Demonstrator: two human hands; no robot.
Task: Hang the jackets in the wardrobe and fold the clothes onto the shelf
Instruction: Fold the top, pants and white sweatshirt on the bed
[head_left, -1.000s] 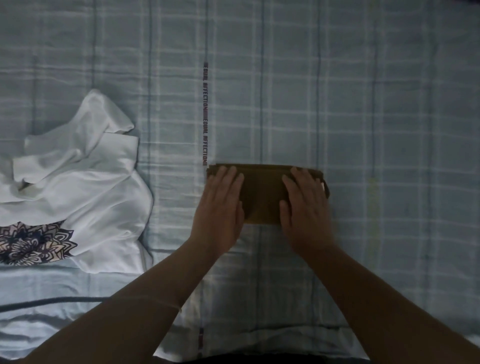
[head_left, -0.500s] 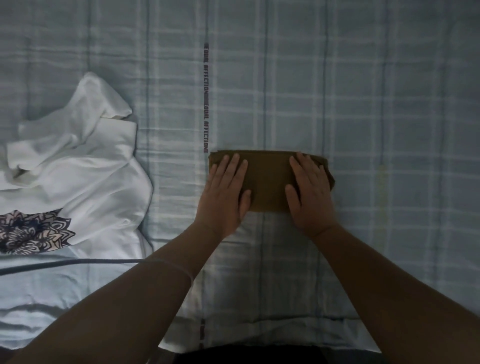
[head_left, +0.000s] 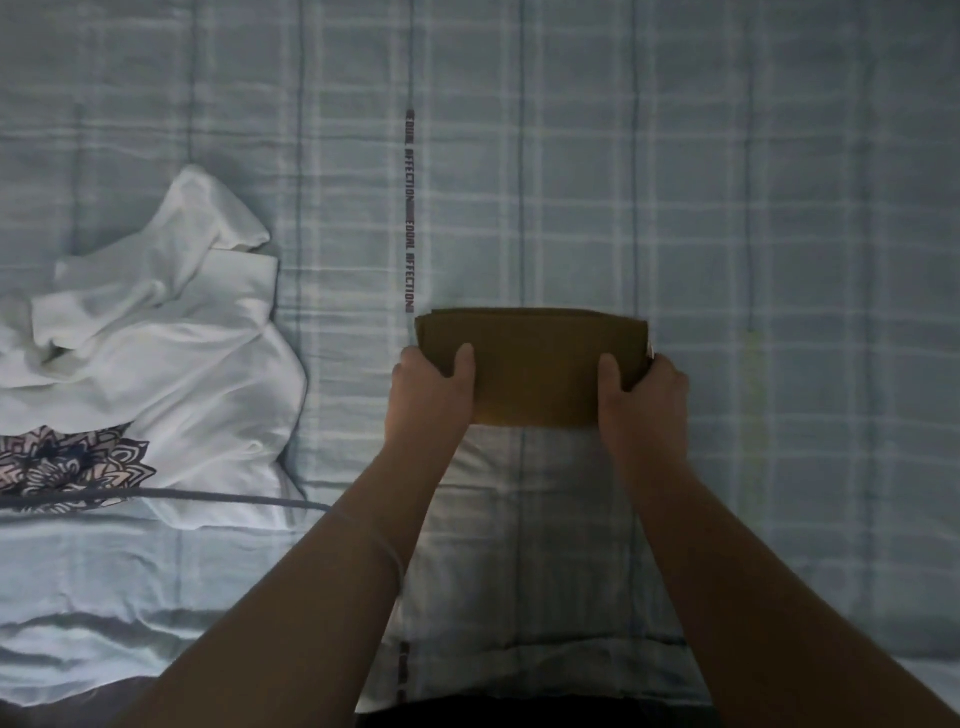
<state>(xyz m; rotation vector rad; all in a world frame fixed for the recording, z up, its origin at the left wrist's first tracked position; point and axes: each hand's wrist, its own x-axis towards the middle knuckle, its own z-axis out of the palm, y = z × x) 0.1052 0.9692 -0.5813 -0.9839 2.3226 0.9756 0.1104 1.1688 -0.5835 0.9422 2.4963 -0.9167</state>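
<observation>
A brown garment (head_left: 535, 364), folded into a compact rectangle, lies on the checked bed cover in the middle of the view. My left hand (head_left: 428, 392) grips its left end, thumb on top and fingers tucked beneath. At the right end my right hand (head_left: 644, 400) holds it the same way. A small pale tag shows at the garment's right edge.
A crumpled white shirt (head_left: 156, 353) with a dark floral print lies unfolded on the left of the bed. The pale blue checked bed cover (head_left: 753, 234) fills the view, with a dark printed stripe running up its middle. The bed's near edge is at the bottom.
Both hands lay flat on top of the folded brown garment before. Now they have slid to its two ends and curled round them.
</observation>
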